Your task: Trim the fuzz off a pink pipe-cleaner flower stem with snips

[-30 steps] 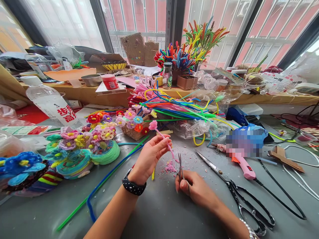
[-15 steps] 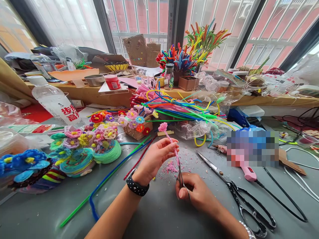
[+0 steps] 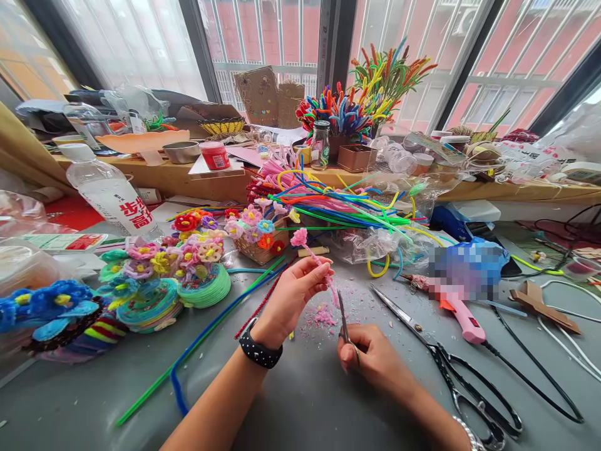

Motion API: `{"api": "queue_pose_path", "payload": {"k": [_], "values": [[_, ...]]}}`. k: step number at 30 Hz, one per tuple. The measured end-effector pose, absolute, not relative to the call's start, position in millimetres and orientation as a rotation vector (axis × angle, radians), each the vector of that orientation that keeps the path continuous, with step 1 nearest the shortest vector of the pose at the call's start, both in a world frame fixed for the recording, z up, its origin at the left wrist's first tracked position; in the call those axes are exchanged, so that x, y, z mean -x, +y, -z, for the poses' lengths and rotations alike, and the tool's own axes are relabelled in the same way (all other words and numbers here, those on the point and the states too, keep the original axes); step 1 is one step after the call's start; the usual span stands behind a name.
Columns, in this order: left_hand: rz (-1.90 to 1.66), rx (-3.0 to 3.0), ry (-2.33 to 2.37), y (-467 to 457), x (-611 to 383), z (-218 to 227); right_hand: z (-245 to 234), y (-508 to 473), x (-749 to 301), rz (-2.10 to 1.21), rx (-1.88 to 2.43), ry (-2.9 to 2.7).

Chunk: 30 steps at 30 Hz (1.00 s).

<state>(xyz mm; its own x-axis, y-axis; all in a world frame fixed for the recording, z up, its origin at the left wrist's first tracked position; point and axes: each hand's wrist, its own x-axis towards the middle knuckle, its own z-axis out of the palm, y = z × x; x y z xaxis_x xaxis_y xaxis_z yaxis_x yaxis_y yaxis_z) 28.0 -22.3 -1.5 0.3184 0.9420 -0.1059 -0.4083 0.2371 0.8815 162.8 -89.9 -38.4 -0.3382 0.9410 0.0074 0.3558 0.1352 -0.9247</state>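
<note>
Between the thumb and fingers of my left hand (image 3: 303, 285) is a pink pipe-cleaner flower (image 3: 299, 237), its bloom up and its stem slanting down to the right. My right hand (image 3: 369, 354) grips small scissors (image 3: 344, 322) by the handles, blades pointing up. The blades are close beside the lower end of the stem; I cannot tell whether they touch it. On the grey table below lies a little heap of pink fuzz trimmings (image 3: 323, 315), with fine bits scattered round it.
Large black-handled scissors (image 3: 436, 351) and a pink glue gun (image 3: 467, 322) lie to the right. Pipe-cleaner flower pots (image 3: 204, 285) stand at left, near a plastic bottle (image 3: 113, 191). A pile of coloured pipe cleaners (image 3: 328, 194) is behind my hands. Green and blue pipe cleaners (image 3: 181, 357) lie front left.
The flower has tipped a little to the left in my left hand. The small scissors have moved slightly right, from across the stem to beside its lower end.
</note>
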Motion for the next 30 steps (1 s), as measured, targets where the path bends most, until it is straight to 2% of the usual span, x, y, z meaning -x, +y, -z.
{"api": "queue_pose_path", "payload": {"k": [15,30], "values": [[-0.972,-0.934,0.757,-25.6,-32.7,3.8,38.5,-91.8,-163.5,-1.246,1.075,-1.848],[-1.145,-0.912,0.772,-23.7,-33.7,4.6,41.7,-90.5,-163.2,-1.153,1.332,-1.786]]}}
